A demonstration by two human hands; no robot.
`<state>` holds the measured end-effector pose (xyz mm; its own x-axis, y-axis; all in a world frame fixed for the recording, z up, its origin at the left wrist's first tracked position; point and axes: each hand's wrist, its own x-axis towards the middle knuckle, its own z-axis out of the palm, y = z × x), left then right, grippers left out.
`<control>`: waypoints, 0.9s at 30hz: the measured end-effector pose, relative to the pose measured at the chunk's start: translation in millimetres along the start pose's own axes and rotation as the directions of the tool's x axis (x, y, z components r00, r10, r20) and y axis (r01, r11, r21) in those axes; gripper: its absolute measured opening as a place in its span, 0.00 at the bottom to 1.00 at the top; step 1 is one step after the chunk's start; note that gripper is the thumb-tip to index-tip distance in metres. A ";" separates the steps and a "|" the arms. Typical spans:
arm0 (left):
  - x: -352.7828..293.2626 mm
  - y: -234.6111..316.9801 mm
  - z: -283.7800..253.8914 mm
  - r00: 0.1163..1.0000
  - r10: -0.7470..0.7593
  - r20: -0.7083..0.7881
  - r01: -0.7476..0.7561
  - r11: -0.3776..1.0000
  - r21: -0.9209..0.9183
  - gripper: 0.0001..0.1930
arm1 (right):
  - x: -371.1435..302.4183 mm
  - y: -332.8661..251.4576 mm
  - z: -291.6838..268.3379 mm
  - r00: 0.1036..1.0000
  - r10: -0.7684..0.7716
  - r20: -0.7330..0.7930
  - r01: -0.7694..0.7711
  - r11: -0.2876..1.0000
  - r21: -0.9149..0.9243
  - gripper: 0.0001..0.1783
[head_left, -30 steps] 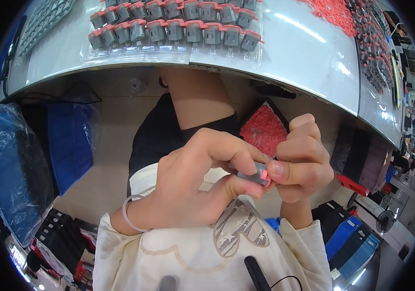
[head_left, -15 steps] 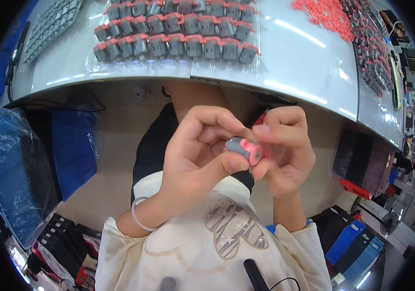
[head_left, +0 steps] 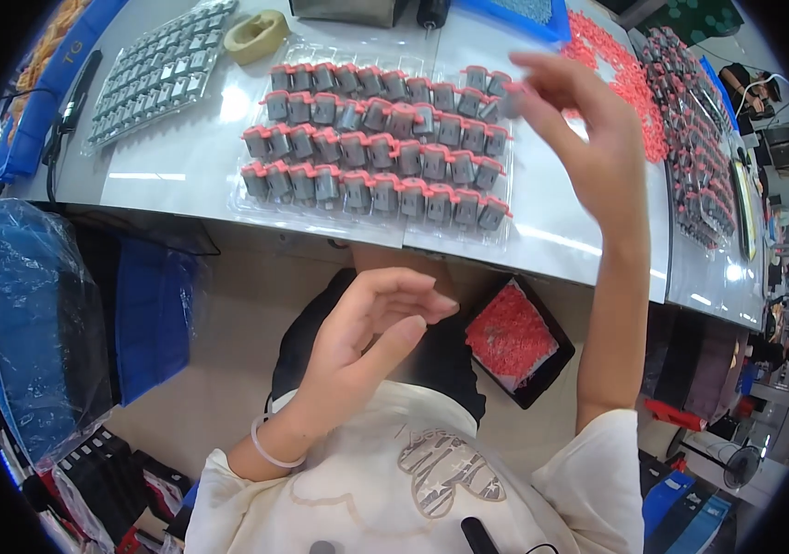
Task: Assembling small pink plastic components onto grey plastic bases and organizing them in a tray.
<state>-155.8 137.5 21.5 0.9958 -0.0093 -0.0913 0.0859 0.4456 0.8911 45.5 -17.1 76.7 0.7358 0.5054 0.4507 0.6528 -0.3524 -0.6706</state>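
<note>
From my remote seat I log: left hand [head_left: 344, 343] over the lap, thumb and fingers well parted, holding nothing. Right hand [head_left: 599, 129] above the table [head_left: 547, 208], thumb and forefinger spread; at the thumb tip I see a blurred grey-and-pink part [head_left: 511, 102], by the right end of the clear tray's [head_left: 311, 215] rows. I cannot tell if it's gripped.
</note>
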 end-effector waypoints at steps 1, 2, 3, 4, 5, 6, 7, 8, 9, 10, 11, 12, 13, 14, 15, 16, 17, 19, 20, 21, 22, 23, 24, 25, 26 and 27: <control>0.3 1.5 -4.6 1.000 -0.014 -0.006 0.014 0.999 0.033 0.16 | 18.8 9.4 4.0 0.999 0.003 0.049 -0.002 1.000 -0.028 0.14; -1.3 3.1 -9.3 1.000 -0.003 -0.012 0.003 0.999 0.033 0.16 | 35.3 21.7 11.5 0.999 -0.009 0.052 0.010 1.000 -0.027 0.14; -3.4 4.0 -14.9 1.000 -0.022 -0.022 0.023 0.999 0.046 0.15 | 48.9 37.0 22.4 0.996 -0.008 0.085 0.011 0.999 -0.033 0.14; -4.4 5.5 -19.8 0.999 -0.039 -0.025 0.041 0.997 0.060 0.13 | 56.0 47.3 29.3 0.994 -0.009 0.112 0.014 0.999 -0.045 0.13; -4.3 7.2 -25.2 0.999 -0.019 -0.026 0.021 0.998 0.061 0.13 | 59.6 53.8 34.3 0.993 -0.028 0.112 0.033 0.998 -0.048 0.13; -6.2 9.4 -31.7 0.999 0.005 -0.054 -0.001 0.997 0.082 0.12 | 62.1 59.5 40.9 0.993 0.011 0.115 -0.001 0.996 -0.089 0.12; -7.3 11.8 -39.4 0.996 0.030 -0.082 -0.021 0.994 0.104 0.11 | 65.0 63.2 45.0 0.992 0.051 0.116 -0.036 0.991 -0.129 0.11; -10.6 13.1 -51.3 0.994 0.061 -0.089 -0.056 0.997 0.053 0.10 | 65.1 63.6 49.7 0.988 0.074 0.134 -0.055 0.988 -0.143 0.10; -11.8 21.2 -60.4 0.987 0.096 -0.127 -0.081 0.989 0.122 0.09 | 62.7 63.9 50.2 0.988 0.059 0.141 -0.040 0.990 -0.134 0.10; -10.0 27.4 -69.2 0.971 0.154 -0.184 -0.130 0.982 0.136 0.09 | 60.2 64.6 49.7 0.983 0.086 0.165 -0.061 0.987 -0.152 0.10; -9.3 35.7 -76.9 0.947 0.211 -0.243 -0.175 0.971 0.160 0.08 | 57.4 64.1 49.1 0.976 0.113 0.189 -0.083 0.984 -0.161 0.10; -6.7 45.6 -87.4 0.916 0.272 -0.294 -0.204 0.949 0.242 0.08 | 56.4 64.3 50.2 0.976 0.095 0.198 -0.069 0.988 -0.139 0.10; -2.8 56.5 -98.7 0.881 0.333 -0.336 -0.224 0.919 0.324 0.08 | 55.2 65.2 50.2 0.982 0.070 0.175 -0.036 0.981 -0.189 0.10; 3.2 65.2 -113.6 0.848 0.390 -0.359 -0.242 0.887 0.393 0.07 | 53.7 64.6 49.7 0.988 0.045 0.149 -0.007 0.970 -0.245 0.10; 9.7 73.1 -127.5 0.810 0.444 -0.383 -0.261 0.858 0.443 0.07 | 52.5 63.0 50.4 0.987 0.032 0.155 0.004 0.974 -0.227 0.10; 17.0 82.0 -139.7 0.761 0.500 -0.413 -0.247 0.813 0.528 0.07 | 51.2 59.5 49.8 0.984 0.065 0.164 -0.027 0.973 -0.228 0.11; 26.7 92.0 -155.9 0.736 0.572 -0.362 -0.247 0.725 0.644 0.07 | 48.8 57.8 45.4 0.980 0.104 0.167 -0.062 0.969 -0.239 0.11; 41.8 109.8 -189.2 0.678 0.656 -0.331 -0.231 0.618 0.752 0.08 | 43.8 56.7 43.7 0.988 -0.028 0.153 0.073 0.951 -0.299 0.11; 50.0 117.4 -205.7 0.693 0.657 -0.296 -0.206 0.575 0.792 0.10 | 40.6 49.8 39.7 0.994 -0.071 0.078 0.092 0.945 -0.314 0.11; 61.6 123.0 -215.6 0.687 0.663 -0.299 -0.204 0.570 0.796 0.10 | 36.3 42.0 35.3 0.993 -0.115 0.005 0.110 0.937 -0.330 0.11; 75.1 126.2 -224.4 0.683 0.724 -0.095 -0.194 0.304 0.933 0.11 | 29.0 35.7 30.8 1.000 -0.005 -0.003 0.004 0.958 -0.287 0.11; 84.0 129.4 -230.3 0.683 0.721 0.118 -0.178 0.008 0.984 0.12 | 20.7 30.2 27.7 1.000 -0.011 0.000 0.010 0.960 -0.281 0.11; 92.6 129.3 -231.2 0.683 0.721 0.116 -0.173 0.005 0.985 0.12 | 11.0 25.9 24.0 0.999 -0.016 -0.028 0.007 0.954 -0.301 0.11; 101.2 127.5 -229.7 0.703 0.678 0.214 -0.183 -0.119 0.976 0.14 | 0.5 22.4 20.9 0.998 -0.021 -0.054 0.003 0.947 -0.321 0.10; 107.3 126.1 -229.4 0.718 0.624 0.308 -0.201 -0.238 0.950 0.15 | -10.5 18.4 15.9 0.998 -0.024 -0.054 0.005 0.947 -0.321 0.10; 110.1 123.2 -232.1 0.721 0.622 0.305 -0.199 -0.237 0.951 0.15 | -23.3 16.9 11.8 0.996 -0.004 -0.092 -0.026 0.946 -0.324 0.10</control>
<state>-43.2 399.1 18.0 0.7811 -0.0028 0.6244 -0.1872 -0.9550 0.2300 37.3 -25.5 48.0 0.7467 0.4324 0.5054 0.6564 -0.6016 -0.4552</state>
